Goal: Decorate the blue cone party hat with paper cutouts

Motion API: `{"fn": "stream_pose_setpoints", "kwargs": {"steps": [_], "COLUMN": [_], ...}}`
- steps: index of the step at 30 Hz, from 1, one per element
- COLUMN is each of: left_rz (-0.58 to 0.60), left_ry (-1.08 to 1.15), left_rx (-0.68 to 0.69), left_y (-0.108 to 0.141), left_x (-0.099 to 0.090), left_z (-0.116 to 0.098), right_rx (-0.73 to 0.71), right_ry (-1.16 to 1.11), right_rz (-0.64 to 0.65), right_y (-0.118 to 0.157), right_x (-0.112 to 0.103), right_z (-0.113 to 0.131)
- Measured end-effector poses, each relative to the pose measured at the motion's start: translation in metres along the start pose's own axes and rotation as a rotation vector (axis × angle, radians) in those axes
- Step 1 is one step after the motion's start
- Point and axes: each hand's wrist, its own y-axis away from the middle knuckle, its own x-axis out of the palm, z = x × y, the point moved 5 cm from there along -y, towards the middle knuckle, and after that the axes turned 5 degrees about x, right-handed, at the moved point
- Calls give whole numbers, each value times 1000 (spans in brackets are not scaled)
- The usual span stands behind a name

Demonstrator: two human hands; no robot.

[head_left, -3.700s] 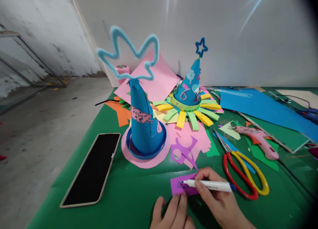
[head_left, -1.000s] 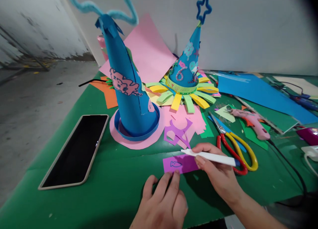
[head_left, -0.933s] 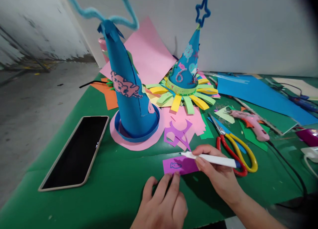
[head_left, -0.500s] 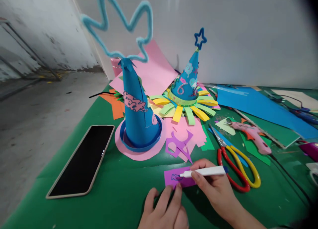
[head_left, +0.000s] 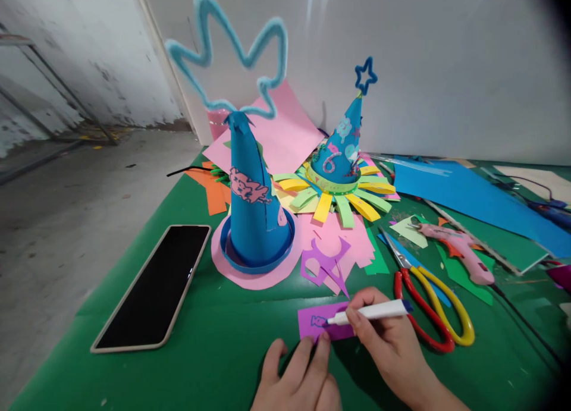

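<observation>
A small purple paper rectangle (head_left: 305, 323) lies on the green table, with a little dark-blue outline drawing on it. My right hand (head_left: 386, 339) grips a white marker (head_left: 379, 311) with a dark-blue end, its tip touching the paper beside the drawing. Spread fingertips of my left hand (head_left: 300, 378) press on the paper's lower edge. Just beyond is a purple paper offcut (head_left: 325, 261) with cut-out holes. A blue paper cone hat (head_left: 250, 226) with a pink brim and a light-blue fuzzy wire shape on top stands behind to the left.
At left lies a phone (head_left: 154, 286). Scissors (head_left: 428, 298) with red and yellow handles rest right of my right hand, near a pink glue gun (head_left: 461, 250) and its cord. A decorated blue hat (head_left: 341, 155) stands farther back. Blue sheets (head_left: 482, 194) and paper scraps lie around.
The view has shifted slightly, so everything sits a little farther right. The marker tip stays at the drawing, and both hands keep nearly the same pose.
</observation>
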Motion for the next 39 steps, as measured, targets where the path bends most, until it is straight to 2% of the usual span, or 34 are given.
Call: {"fn": "stream_pose_setpoints", "kwargs": {"steps": [21,33,36,39], "left_rz": [70,60,53,49], "left_ry": [86,83,82,70], "left_rx": [-27,-15,-25,-6], "left_y": [-2,-2,-3,-3], "left_x": [-1,-1,-2,-2], "left_z": [-3,-3,-2,-2], "right_rx": [-58,-54,-62,-161], "right_ry": [105,87,-14,-107], "right_rz": [-22,-23,-79,-183], "right_y": [1,1,2,6], "right_x": [-3,-3,-6,-12], "right_z": [4,5,2,3]}}
